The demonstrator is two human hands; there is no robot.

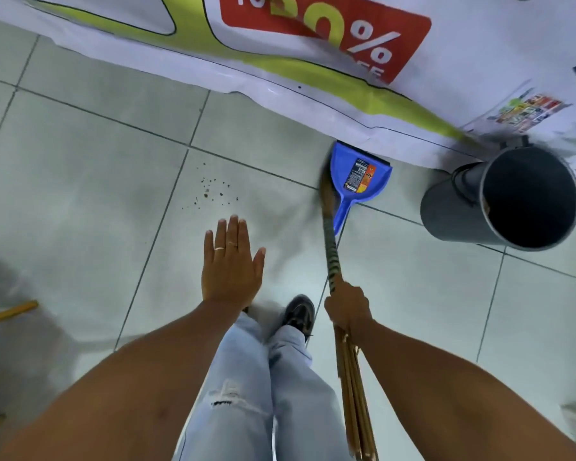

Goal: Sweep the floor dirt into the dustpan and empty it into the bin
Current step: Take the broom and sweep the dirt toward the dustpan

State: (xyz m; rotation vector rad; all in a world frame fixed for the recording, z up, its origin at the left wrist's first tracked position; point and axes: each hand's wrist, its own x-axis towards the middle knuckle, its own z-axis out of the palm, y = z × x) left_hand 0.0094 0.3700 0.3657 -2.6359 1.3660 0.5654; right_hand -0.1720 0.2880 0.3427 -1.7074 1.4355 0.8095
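Note:
A small scatter of brown dirt (210, 191) lies on the pale floor tiles ahead of me. A blue dustpan (356, 178) stands against the banner's lower edge, handle pointing toward me. My right hand (348, 302) is shut on a broom (330, 241) with a striped wrapped shaft; its far end reaches the dustpan's left side, and a bundle of sticks trails back beside my right forearm. A grey cylindrical bin (512, 197) stands right of the dustpan, its dark mouth showing. My left hand (231, 261) hovers flat over the floor with fingers spread, holding nothing.
A large white, green and red printed banner (280, 68) covers the wall down to the floor along the far side. My jeans and black shoe (300, 314) are below. A yellow wooden piece (10, 312) pokes in at the left edge.

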